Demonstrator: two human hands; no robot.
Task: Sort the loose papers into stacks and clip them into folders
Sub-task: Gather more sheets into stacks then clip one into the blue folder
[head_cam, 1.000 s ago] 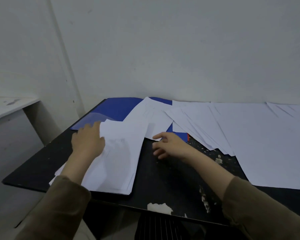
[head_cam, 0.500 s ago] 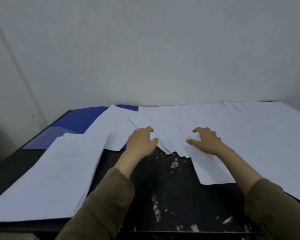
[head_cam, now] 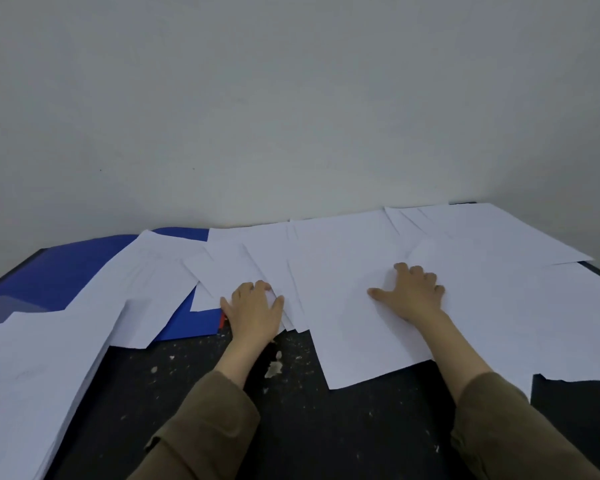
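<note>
One stack (head_cam: 32,368) lies ready at the left, but both flat, spread hands (head_cam: 253,310) press loose papers (head_cam: 360,271) not yet sorted, and the blue folder (head_cam: 66,268) holds nothing clipped.

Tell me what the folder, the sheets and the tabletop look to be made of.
Folder: probably plastic, smooth blue, with a translucent flap at its left end. Sheets: thin matte white paper, lying flat and overlapping. Tabletop: black painted or coated board; pale chips show where the coating has flaked, the core unclear.
</note>
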